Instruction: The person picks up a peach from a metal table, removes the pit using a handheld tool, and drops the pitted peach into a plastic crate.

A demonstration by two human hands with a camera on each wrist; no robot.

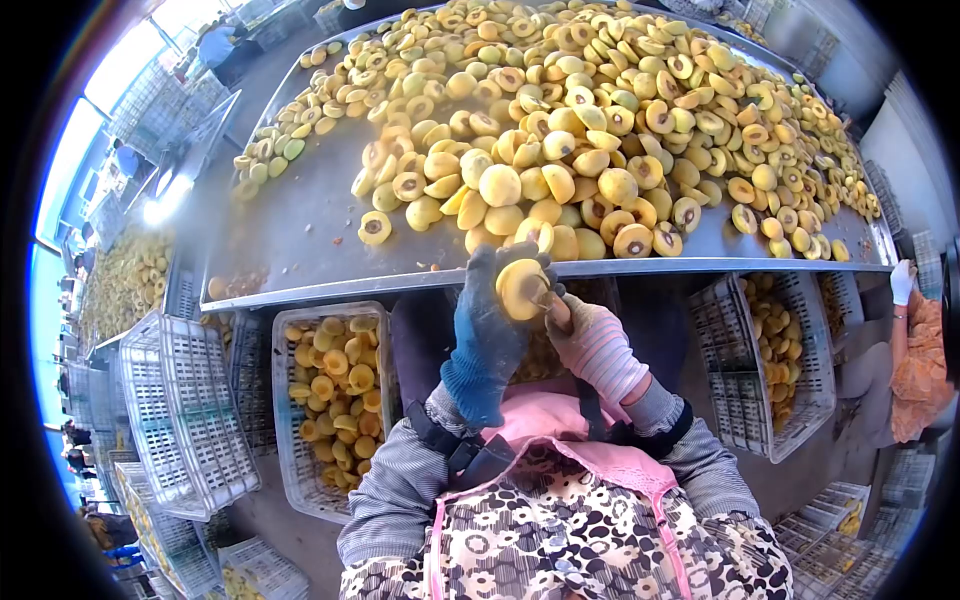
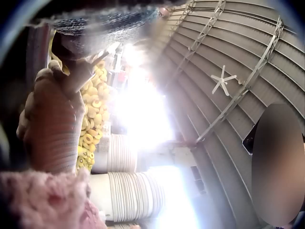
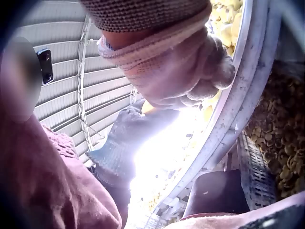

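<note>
In a blue-and-grey glove, my left hand (image 1: 482,335) holds a yellow peach half (image 1: 521,289) between fingers and thumb, just in front of the table's near edge. My right hand (image 1: 597,345), in a pale pink-striped glove, is close beside the fruit with its fingers curled. From its grip a small tool with a thin metal tip (image 2: 104,56) sticks out toward the left hand in the left wrist view; its handle is hidden by the fingers. Seen from the right wrist, the left glove (image 3: 126,129) lies beyond the right glove (image 3: 176,71).
A metal table (image 1: 310,225) with a raised rim bears a heap of peach halves (image 1: 600,120). Below its edge, a crate of halves (image 1: 335,400) stands left and another crate (image 1: 815,370) right. Stacked crates (image 1: 185,415) rise farther left. Another person's gloved hand (image 1: 903,283) shows at far right.
</note>
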